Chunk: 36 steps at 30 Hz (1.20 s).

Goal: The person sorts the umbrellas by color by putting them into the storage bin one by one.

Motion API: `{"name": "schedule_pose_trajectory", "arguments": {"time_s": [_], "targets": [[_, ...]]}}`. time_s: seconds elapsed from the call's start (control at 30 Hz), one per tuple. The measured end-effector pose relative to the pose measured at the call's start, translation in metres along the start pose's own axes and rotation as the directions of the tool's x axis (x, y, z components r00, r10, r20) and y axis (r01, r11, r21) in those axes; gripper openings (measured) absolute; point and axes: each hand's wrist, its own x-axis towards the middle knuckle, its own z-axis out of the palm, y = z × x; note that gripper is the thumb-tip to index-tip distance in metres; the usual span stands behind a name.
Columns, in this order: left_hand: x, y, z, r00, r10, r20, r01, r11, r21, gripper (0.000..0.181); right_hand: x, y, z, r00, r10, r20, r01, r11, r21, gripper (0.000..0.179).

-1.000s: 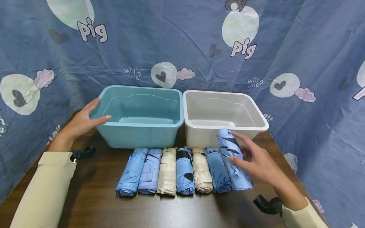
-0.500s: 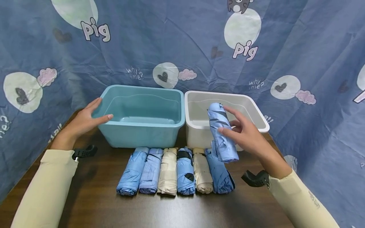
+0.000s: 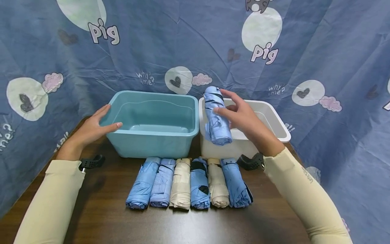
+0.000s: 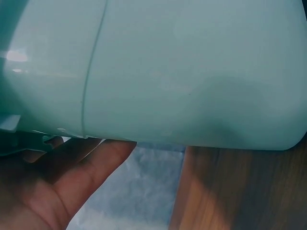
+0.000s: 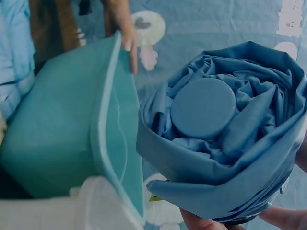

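My right hand (image 3: 240, 113) grips a light blue folded umbrella (image 3: 217, 123) with black markings, raised over the left part of the white bin (image 3: 283, 138). In the right wrist view the end of this umbrella (image 5: 204, 108) faces the camera, showing a round blue cap amid bunched cloth. With straight fingers, my left hand (image 3: 91, 130) rests at the left corner of the teal bin (image 3: 152, 144), thumb near its front rim. The left wrist view has those fingers (image 4: 96, 165) against the bin wall (image 4: 192, 72). Inside the teal bin I see only bare plastic.
In front of the bins lies a row of several folded umbrellas, among them a blue one (image 3: 143, 184), a cream one (image 3: 180, 184) and a darker blue one (image 3: 235, 184). Behind the brown table (image 3: 152, 227) hangs a blue printed curtain (image 3: 213, 40).
The right hand has lifted the light blue umbrella off the right end of the row and carried it up and leftward, over the white bin. The left hand stays at the teal bin.
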Motion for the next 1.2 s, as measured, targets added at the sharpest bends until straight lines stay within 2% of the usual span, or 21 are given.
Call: {"name": "schedule_pose_trajectory", "arguments": {"time_s": [0.2,0.3,0.67,0.87,1.2], "targets": [[0.002,0.000,-0.002,1.000,0.024,0.004,-0.024,1.000,0.012,0.096,0.026,-0.007,0.018,1.000,-0.008,0.021,0.005,0.991,0.134,0.067],[0.001,0.000,-0.003,1.000,0.022,-0.005,-0.022,1.000,0.019,0.096,0.040,-0.010,0.028,1.000,-0.011,0.022,0.008,0.986,0.167,0.067],[0.000,0.002,-0.001,1.000,0.000,0.005,0.000,1.000,0.018,0.097,0.085,-0.019,0.073,0.999,0.040,0.021,-0.043,0.988,0.150,0.068],[-0.001,0.003,0.001,1.000,-0.006,0.008,0.006,1.000,0.022,0.098,0.106,-0.024,0.098,0.997,0.078,0.009,-0.079,0.982,0.173,0.067],[-0.001,0.001,0.001,1.000,-0.013,-0.009,0.014,0.999,0.037,0.098,0.136,-0.022,0.146,0.993,0.104,0.049,-0.112,0.970,0.214,0.070]]}}
